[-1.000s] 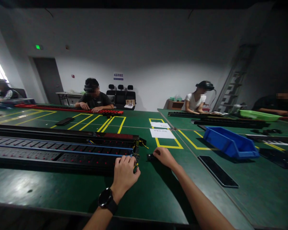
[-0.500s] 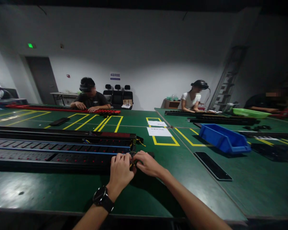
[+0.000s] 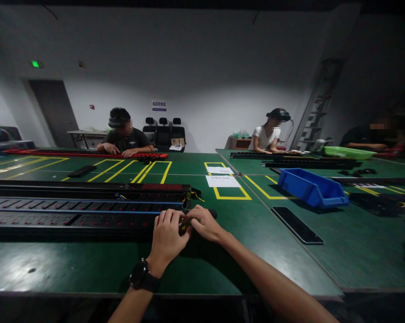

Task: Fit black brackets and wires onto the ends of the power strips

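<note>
Long black power strips (image 3: pixel 74 213) with rows of sockets and red switches lie side by side on the green table (image 3: pixel 222 251). My left hand (image 3: pixel 167 235), with a black watch on its wrist, rests curled over the right end of the nearest strip. My right hand (image 3: pixel 204 223) meets it there, fingers pinched on a small black part (image 3: pixel 185 223) at the strip's end, with yellow wires beside it. What the fingers grip is mostly hidden.
A blue bin (image 3: pixel 312 188) and a black flat panel (image 3: pixel 297 224) lie to the right. White papers (image 3: pixel 222 181) sit in a yellow-taped box. Three other people work at far tables. A green tray (image 3: pixel 349 152) is at the far right.
My right hand left the table surface to the right and came in to the strip's end beside my left hand. The view has shifted slightly to the right.
</note>
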`<state>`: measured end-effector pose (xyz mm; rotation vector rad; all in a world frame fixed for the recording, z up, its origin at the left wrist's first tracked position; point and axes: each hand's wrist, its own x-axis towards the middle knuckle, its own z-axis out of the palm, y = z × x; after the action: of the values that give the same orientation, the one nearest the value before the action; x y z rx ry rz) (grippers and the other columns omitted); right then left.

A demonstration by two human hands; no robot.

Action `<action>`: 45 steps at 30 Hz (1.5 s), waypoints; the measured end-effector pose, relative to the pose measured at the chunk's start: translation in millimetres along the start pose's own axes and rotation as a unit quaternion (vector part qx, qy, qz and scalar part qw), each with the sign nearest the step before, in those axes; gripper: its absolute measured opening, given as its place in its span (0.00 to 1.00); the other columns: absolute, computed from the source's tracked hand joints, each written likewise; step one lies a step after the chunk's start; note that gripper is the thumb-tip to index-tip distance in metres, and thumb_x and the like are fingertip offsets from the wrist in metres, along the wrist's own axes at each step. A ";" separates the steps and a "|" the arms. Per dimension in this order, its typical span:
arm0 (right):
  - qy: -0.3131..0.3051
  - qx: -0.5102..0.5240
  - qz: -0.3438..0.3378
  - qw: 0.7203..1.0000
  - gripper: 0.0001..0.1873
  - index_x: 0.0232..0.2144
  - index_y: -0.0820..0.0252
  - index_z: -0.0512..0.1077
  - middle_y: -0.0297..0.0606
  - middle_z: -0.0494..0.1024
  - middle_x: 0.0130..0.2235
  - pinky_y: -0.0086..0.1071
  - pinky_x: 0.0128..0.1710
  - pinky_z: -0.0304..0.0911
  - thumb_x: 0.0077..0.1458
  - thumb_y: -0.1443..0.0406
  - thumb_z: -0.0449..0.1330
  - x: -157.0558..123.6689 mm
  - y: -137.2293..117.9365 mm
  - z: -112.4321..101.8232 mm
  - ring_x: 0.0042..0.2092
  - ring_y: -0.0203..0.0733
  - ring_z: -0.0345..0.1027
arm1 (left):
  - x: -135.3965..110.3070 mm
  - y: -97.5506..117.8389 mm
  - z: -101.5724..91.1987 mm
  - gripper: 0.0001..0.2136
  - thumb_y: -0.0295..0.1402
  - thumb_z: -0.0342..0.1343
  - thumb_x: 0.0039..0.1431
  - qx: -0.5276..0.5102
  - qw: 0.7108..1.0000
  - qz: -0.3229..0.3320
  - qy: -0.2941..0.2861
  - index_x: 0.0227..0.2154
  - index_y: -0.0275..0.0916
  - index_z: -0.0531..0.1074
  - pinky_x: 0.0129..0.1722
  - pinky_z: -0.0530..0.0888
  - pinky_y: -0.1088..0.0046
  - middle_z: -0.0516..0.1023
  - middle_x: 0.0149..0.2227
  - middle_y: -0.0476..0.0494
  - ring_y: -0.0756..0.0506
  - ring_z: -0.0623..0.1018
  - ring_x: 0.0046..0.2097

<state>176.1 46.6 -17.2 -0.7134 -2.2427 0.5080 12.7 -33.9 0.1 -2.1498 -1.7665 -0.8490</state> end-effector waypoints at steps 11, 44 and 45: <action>-0.054 -0.052 0.000 0.997 0.19 0.41 0.57 0.78 0.36 0.81 0.42 0.37 0.51 0.60 0.54 0.75 0.51 -0.8 -5.0 -9.2 0.44 0.43 0.67 | 0.7 -1.4 -0.3 0.06 0.36 0.57 0.57 0.033 0.999 0.015 -0.028 0.35 0.42 0.70 0.44 0.65 0.60 0.76 0.40 0.42 0.38 0.72 0.46; -0.045 -0.406 0.300 0.862 0.18 0.35 0.62 0.82 0.52 0.81 0.39 0.37 0.42 0.60 0.61 0.67 0.52 -24.6 72.9 -84.4 0.43 0.51 0.72 | 2.6 -6.3 2.2 0.03 0.28 0.52 0.60 -0.041 0.999 0.011 -0.014 0.33 0.41 0.70 0.45 0.66 0.62 0.77 0.36 0.45 0.41 0.73 0.43; -0.037 -0.409 0.295 0.863 0.18 0.35 0.62 0.82 0.52 0.80 0.40 0.37 0.42 0.60 0.61 0.67 0.52 -22.7 70.6 -80.8 0.44 0.51 0.71 | 2.2 -6.0 2.0 0.03 0.28 0.52 0.61 -0.041 0.999 0.013 -0.017 0.33 0.41 0.70 0.45 0.66 0.62 0.77 0.36 0.44 0.41 0.73 0.43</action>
<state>272.7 98.4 -13.4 -1.8698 -2.2457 -0.2039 7.8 -29.6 -1.4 -2.2451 -1.7459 -0.8979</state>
